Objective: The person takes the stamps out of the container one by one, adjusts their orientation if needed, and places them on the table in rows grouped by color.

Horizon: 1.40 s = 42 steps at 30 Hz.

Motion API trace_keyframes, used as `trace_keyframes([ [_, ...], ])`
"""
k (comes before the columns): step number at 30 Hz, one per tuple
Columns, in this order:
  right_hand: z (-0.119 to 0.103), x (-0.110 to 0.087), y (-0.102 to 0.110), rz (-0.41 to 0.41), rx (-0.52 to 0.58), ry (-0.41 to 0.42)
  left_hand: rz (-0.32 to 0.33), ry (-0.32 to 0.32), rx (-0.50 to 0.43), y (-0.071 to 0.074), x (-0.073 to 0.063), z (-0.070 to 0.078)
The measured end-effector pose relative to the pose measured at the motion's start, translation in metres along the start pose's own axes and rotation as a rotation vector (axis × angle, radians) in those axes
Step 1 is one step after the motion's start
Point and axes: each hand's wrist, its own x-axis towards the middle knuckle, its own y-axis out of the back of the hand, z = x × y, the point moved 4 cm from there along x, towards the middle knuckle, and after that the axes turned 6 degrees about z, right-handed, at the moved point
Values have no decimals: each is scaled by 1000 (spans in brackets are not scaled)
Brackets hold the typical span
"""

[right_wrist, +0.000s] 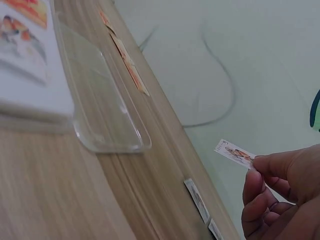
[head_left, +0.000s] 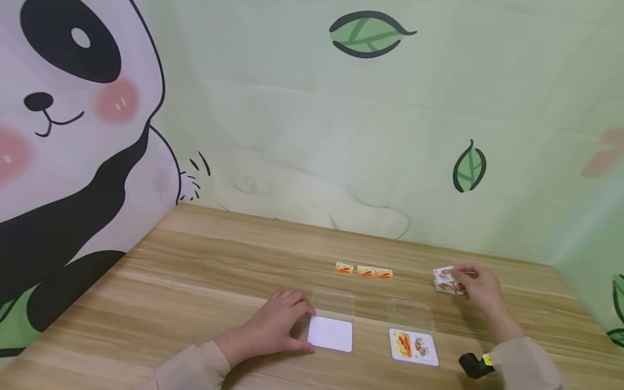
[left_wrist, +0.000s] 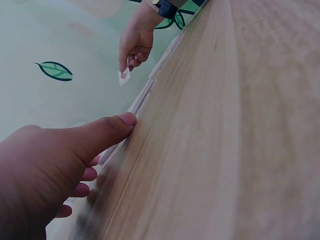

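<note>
My right hand (head_left: 480, 287) pinches a small white stamp (right_wrist: 235, 153) with a picture on it between thumb and fingers, raised above the table. Below it lie similar white stamps (right_wrist: 196, 200), partly hidden by the hand in the head view. My left hand (head_left: 273, 327) rests at the left side of a flat case (head_left: 331, 333) with a white base, its thumb (left_wrist: 127, 119) at the edge and fingers loosely spread. That case's clear lid (head_left: 333, 303) is folded back. To the right, another case (head_left: 434, 359) holds an orange stamp (head_left: 403, 345) and a white one (head_left: 421, 346) side by side.
Three orange stamps (head_left: 365, 272) lie in a row farther back on the wooden table (head_left: 219, 244). The right case's clear lid (head_left: 409, 314) lies folded back behind it. A black object (head_left: 473, 365) shows beside the right sleeve. A printed wall (head_left: 292, 108) borders the table's back.
</note>
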Motion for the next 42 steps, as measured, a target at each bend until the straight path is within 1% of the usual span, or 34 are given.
trace_keyframes([
  [6, 8, 5, 9, -7, -12, 1, 1, -5, 4, -1, 0, -1],
  [14, 19, 11, 19, 10, -17, 1, 3, -5, 12, 0, 0, 0],
  [18, 25, 13, 25, 21, -8, -13, -7, 2, 7, 0, 0, 1],
  [25, 35, 14, 33, 11, -7, -26, -6, -1, 6, 0, 0, 0],
  [29, 43, 15, 36, 31, 6, -40, -2, -5, 11, -1, 0, -1],
  [33, 51, 17, 41, 72, 2, -58, -1, -8, 15, -1, 0, -1],
  [42, 62, 20, 51, 92, -28, -104, -3, -8, 11, -1, 0, -1],
])
